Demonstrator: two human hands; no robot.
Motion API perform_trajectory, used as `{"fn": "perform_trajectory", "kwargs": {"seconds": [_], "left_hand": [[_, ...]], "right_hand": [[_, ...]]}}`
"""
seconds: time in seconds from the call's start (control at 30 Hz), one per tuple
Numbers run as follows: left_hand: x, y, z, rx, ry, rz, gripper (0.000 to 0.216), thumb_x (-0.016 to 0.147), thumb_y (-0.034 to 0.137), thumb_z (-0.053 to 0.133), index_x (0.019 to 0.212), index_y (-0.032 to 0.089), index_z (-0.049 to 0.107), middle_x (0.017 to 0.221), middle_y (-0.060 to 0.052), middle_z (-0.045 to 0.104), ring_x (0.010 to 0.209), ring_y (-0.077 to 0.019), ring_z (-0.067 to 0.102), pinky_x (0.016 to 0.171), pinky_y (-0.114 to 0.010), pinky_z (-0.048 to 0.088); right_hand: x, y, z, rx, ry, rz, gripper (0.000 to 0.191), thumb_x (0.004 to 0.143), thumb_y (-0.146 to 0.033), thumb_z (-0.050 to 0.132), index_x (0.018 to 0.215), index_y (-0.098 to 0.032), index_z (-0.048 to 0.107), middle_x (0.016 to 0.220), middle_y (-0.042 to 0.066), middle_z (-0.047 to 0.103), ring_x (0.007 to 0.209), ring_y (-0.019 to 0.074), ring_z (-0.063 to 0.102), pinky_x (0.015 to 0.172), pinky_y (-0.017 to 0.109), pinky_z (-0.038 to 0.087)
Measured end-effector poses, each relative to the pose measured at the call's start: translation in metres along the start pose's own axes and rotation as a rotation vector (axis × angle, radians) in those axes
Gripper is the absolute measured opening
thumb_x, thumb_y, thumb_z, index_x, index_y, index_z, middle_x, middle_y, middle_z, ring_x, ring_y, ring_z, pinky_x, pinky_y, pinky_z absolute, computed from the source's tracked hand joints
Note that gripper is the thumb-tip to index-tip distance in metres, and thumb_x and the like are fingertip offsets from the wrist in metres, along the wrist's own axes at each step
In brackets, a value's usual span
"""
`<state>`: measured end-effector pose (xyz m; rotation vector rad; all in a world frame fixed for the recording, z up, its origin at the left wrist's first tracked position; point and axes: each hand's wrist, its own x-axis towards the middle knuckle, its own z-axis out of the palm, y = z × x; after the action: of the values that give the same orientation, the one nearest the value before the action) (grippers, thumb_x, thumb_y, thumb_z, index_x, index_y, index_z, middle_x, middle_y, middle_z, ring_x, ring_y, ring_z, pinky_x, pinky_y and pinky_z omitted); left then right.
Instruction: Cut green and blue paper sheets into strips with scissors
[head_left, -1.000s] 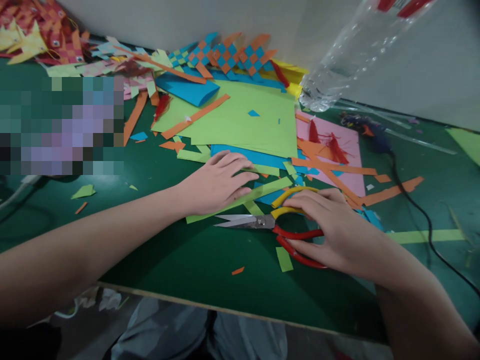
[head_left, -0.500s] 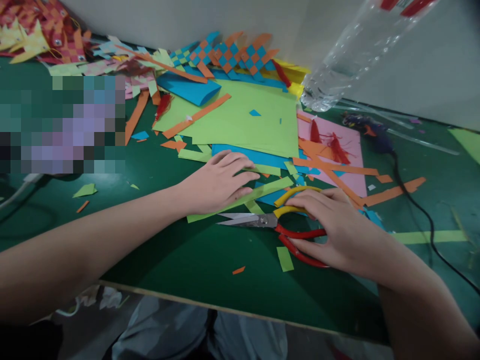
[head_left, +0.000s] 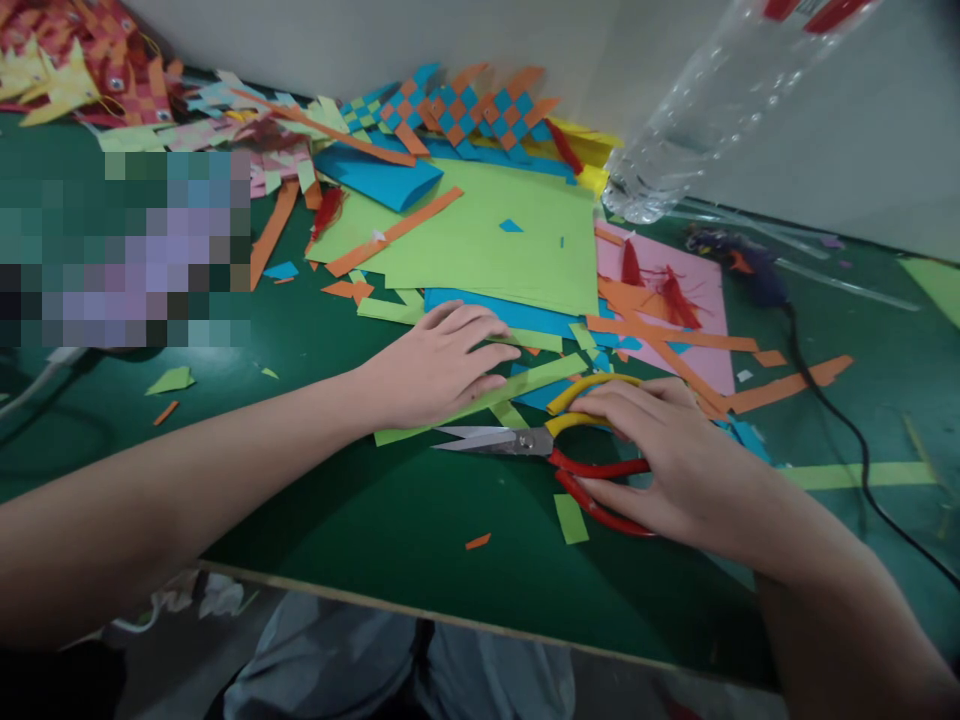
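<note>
My left hand (head_left: 435,365) lies palm down with fingers stretched out on a long light-green paper strip (head_left: 525,385) that runs across the green table (head_left: 390,520). My right hand (head_left: 667,455) rests on a pair of scissors (head_left: 525,442) with one yellow and one red handle. Its fingers curl over the handles; the closed blades point left and lie flat on the table. A large light-green sheet (head_left: 487,240) and a blue sheet (head_left: 517,315) lie just beyond my left hand.
Woven orange-and-blue paper pieces (head_left: 465,105) and loose strips pile up at the back. A clear plastic bottle (head_left: 697,110) leans at the back right. A pink sheet (head_left: 697,290) and a black cable (head_left: 840,410) lie on the right. The table edge (head_left: 450,615) runs near me.
</note>
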<state>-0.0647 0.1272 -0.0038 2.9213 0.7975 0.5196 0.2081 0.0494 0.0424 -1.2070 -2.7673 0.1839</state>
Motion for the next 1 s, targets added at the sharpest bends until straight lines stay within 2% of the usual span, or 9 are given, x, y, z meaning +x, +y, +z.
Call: {"fn": "perform_trajectory", "kwargs": {"seconds": [0.4,0.83,1.0], "left_hand": [[0.0001,-0.0008,0.0002,-0.022,0.002,-0.007,0.04,0.109,0.034,0.038,0.134,0.012,0.06,0.137,-0.014,0.059,0.136,-0.029,0.046,0.115,-0.047,0.035],[0.0006,-0.0006,0.0,-0.037,0.004,-0.016,0.039,0.109,0.034,0.038,0.134,0.013,0.06,0.138,-0.013,0.059,0.136,-0.0282,0.045,0.115,-0.046,0.035],[0.0008,-0.0009,0.0002,-0.029,0.004,-0.015,0.04,0.11,0.035,0.037,0.134,0.013,0.06,0.138,-0.013,0.059,0.136,-0.0281,0.045,0.116,-0.046,0.034]], "right_hand": [[-0.0028,0.0001,-0.0012,-0.004,0.012,0.019,0.033,0.095,-0.046,0.057,0.118,-0.022,0.06,0.115,0.012,0.072,0.099,0.0302,0.066,0.087,0.044,0.045],[-0.0023,-0.0003,-0.0003,-0.02,0.008,0.004,0.035,0.097,-0.051,0.052,0.117,-0.023,0.058,0.115,0.012,0.072,0.097,0.0297,0.065,0.085,0.044,0.046],[0.0012,-0.0026,0.0009,0.02,0.006,0.004,0.036,0.096,-0.049,0.056,0.117,-0.021,0.058,0.113,0.011,0.072,0.096,0.0289,0.064,0.086,0.044,0.045]]}}
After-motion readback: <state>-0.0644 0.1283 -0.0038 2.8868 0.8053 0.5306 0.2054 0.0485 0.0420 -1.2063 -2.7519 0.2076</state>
